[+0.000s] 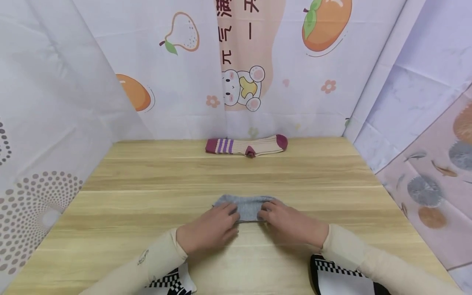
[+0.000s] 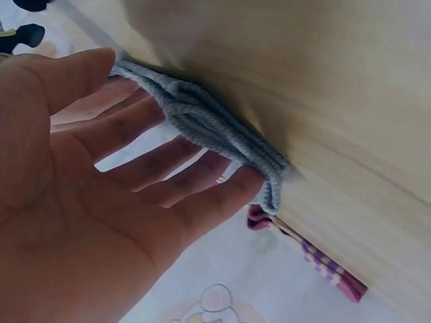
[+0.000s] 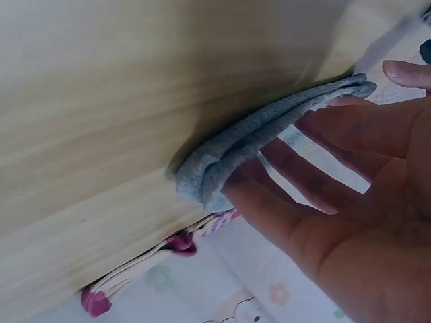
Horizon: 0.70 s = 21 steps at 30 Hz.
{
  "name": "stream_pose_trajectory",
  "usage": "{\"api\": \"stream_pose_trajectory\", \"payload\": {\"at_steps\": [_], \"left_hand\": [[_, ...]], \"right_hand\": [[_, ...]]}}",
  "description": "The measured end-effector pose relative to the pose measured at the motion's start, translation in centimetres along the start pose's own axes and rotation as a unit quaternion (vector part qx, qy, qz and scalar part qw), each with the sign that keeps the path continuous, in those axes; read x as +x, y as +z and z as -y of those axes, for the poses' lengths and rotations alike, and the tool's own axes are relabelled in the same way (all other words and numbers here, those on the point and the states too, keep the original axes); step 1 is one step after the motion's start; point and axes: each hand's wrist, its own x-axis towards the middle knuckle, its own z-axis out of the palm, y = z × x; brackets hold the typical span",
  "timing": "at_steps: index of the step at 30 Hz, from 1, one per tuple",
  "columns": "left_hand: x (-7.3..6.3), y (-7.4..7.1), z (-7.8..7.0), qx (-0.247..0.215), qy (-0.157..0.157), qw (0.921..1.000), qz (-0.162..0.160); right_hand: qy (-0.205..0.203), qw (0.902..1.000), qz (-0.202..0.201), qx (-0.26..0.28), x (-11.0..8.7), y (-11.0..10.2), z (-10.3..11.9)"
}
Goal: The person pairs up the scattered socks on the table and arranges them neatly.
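Note:
A folded grey sock [image 1: 248, 208] lies flat on the wooden table in front of the person, its layers stacked along the edge. The left hand [image 1: 212, 227] rests its fingertips on the sock's left end. On the opposite end, the right hand [image 1: 289, 221] touches the sock with its fingers. In the left wrist view, the left hand [image 2: 101, 182] has loosely extended fingers against the fabric, thumb apart. The right wrist view has the right hand [image 3: 350, 195] with gently bent fingers along the folded sock [image 3: 236, 145], its thumb off the cloth.
A beige sock [image 1: 239, 146] with maroon toe, heel and cuff and purple stripes lies along the table's back edge. Black-and-white checkered pieces [image 1: 343, 276] show beneath the sleeves at the front. Printed curtains [image 1: 177, 90] border the wooden table [image 1: 147, 176] at back and sides.

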Motion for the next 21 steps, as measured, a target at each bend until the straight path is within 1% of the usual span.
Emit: {"api": "stream_pose_trajectory", "payload": {"at_steps": [2,5,7,13,17,21], "left_hand": [[0.6,0.0,0.7,-0.011,0.002,0.9999,-0.011],[1.7,0.1,2.0,-0.014,0.01,0.9995,-0.025],[2.5,0.2,2.9,-0.015,0.009,0.9996,-0.024],[5.0,0.2,5.5,-0.023,-0.016,0.9996,-0.009],[6.7,0.1,7.0,-0.023,-0.02,0.9994,-0.016],[8.5,0.2,8.4,-0.033,-0.031,0.9986,-0.027]], "right_hand": [[0.002,1.0,-0.006,-0.005,0.5,0.1,-0.8],[0.012,0.9998,-0.013,-0.004,1.5,0.4,-2.2],[0.02,0.9997,-0.017,-0.002,2.3,0.7,-3.2],[0.038,0.9985,-0.031,0.025,4.7,1.2,-6.3],[0.041,0.9975,-0.046,0.035,6.3,1.4,-8.5],[0.054,0.996,-0.056,0.043,7.8,1.5,-10.5]]}}
